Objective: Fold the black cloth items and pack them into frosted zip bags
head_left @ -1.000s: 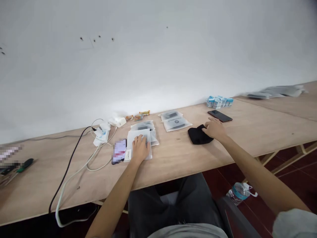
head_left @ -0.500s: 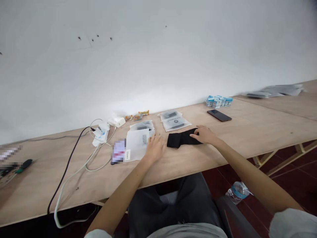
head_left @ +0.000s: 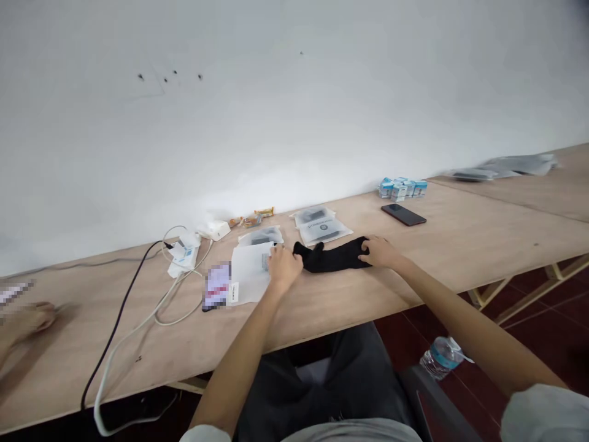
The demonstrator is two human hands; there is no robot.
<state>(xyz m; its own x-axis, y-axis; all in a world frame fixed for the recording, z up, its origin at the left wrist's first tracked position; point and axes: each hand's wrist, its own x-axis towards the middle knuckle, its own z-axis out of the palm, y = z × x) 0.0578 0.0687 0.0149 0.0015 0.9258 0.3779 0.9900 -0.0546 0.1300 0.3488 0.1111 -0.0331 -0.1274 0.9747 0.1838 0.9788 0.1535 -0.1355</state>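
Observation:
A long black fabric piece (head_left: 338, 258), sleeve-like with a small bump on its upper edge, lies stretched across the table between my hands. My left hand (head_left: 284, 267) has its fingers curled at the piece's left end and appears to pinch it. At the opposite end, my right hand (head_left: 380, 252) grips the fabric between thumb and fingers. Just left of my left hand lies a frosted plastic bag (head_left: 251, 270) with a white label, partly covered by that hand. Behind the fabric are more frosted bags (head_left: 324, 229) with dark contents.
A phone with a lit screen (head_left: 217, 285) touches the frosted bag's left side. White cables (head_left: 159, 307) and a charger (head_left: 216, 230) lie further left. A dark phone (head_left: 404, 214) and small blue boxes (head_left: 402, 188) sit at right. Another person's hand (head_left: 39, 316) rests far left.
The fabric's left part has unfolded and now reaches my left hand, whose fingers have curled in. My right hand keeps its end. Another person's hand has appeared at far left.

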